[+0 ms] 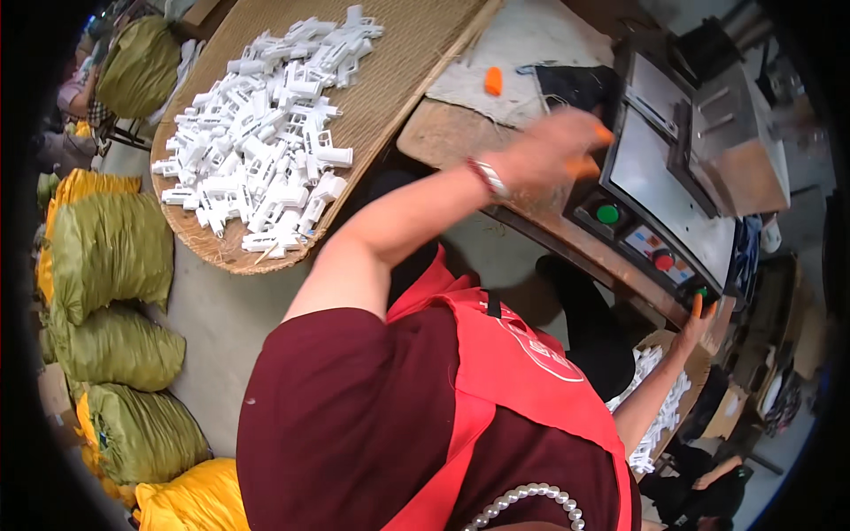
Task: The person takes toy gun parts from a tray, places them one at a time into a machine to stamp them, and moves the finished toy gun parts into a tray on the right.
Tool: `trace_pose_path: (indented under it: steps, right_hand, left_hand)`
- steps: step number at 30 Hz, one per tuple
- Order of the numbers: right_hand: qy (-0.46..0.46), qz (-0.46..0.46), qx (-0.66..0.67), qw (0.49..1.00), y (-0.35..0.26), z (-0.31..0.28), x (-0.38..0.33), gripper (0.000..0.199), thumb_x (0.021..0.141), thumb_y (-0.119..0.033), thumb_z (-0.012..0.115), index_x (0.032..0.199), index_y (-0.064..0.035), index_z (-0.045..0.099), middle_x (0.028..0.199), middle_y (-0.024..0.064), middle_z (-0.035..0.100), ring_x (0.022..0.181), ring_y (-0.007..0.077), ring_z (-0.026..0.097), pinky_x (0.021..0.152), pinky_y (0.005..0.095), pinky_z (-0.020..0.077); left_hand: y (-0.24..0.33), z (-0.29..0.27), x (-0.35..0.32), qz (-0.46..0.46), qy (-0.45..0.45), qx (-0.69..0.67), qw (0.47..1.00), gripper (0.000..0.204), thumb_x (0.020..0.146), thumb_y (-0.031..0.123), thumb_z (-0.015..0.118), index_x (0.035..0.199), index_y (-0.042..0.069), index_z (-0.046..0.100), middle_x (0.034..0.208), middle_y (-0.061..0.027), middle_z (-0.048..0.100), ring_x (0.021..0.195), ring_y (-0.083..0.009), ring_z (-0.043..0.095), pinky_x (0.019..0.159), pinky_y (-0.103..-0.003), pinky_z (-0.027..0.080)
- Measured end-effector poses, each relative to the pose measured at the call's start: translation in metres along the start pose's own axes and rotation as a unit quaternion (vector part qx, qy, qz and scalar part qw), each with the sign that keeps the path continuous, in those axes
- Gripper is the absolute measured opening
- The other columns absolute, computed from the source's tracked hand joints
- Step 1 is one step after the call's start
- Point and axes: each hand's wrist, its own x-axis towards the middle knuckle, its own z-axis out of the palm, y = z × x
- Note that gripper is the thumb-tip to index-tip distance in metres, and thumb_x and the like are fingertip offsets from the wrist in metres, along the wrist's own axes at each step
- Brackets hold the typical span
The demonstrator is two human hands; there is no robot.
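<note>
My left hand (553,155), with a bracelet at the wrist and orange covers on its fingertips, is over the near-left edge of a metal-topped machine (673,195). Motion smears it, so its grip cannot be made out. At the machine's right front corner, my right hand (695,327) reaches up with orange-covered fingers stretched out by a small green button (702,290). A larger green button (607,214) and a red button (662,259) sit on the front panel. White plastic toy pistols (266,133) lie heaped on a woven board (390,97) to the left.
A small orange piece (493,81) and a dark cloth (575,93) lie on a pale cloth (460,80) beside the machine. More white pieces (660,407) fill a tray at lower right. Green sacks (115,248) and yellow sacks (195,500) line the left. Other people are partly visible.
</note>
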Motion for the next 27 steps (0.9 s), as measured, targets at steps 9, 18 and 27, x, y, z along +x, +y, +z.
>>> trace_pose_path:
  steps: [9, 18, 27]
  right_hand:
    - [-0.005, 0.011, 0.018, 1.000, -0.010, -0.006, -0.004, 0.048, 0.090, -0.016, 0.061, 0.132, -0.0012, 0.044, 0.124, 0.0059, 0.052, 0.111, 0.0155, 0.047, 0.097, 0.0277, 0.0348]
    - [0.087, -0.180, -0.170, 0.965, -0.093, 0.023, -0.007, 0.041, 0.089, -0.012, 0.060, 0.127, -0.0007, 0.052, 0.128, 0.0128, 0.054, 0.121, 0.0211, 0.047, 0.103, 0.0313, 0.0325]
    - [0.010, -0.313, -0.163, 0.936, -0.106, 0.104, 0.095, 0.029, 0.083, -0.016, 0.066, 0.107, -0.0006, 0.062, 0.104, 0.0186, 0.062, 0.097, 0.0343, 0.057, 0.083, 0.0380, 0.0444]
  left_hand:
    - [-0.194, -0.202, -0.282, -0.652, -0.036, 0.340, 0.677, 0.063, 0.074, 0.042, 0.071, 0.114, -0.001, 0.049, 0.102, -0.0236, 0.064, 0.098, -0.0370, 0.062, 0.081, -0.046, 0.050]
    - [-0.187, -0.225, -0.217, -0.583, 0.141, 0.234, 0.765, 0.059, 0.075, 0.028, 0.067, 0.125, 0.004, 0.046, 0.109, -0.0224, 0.062, 0.099, -0.0340, 0.061, 0.084, -0.040, 0.048]
    - [-0.013, -0.036, 0.096, -0.260, 0.055, -0.540, 0.799, 0.041, 0.078, 0.003, 0.048, 0.119, 0.003, 0.049, 0.105, -0.0087, 0.056, 0.095, -0.0169, 0.057, 0.084, -0.028, 0.047]
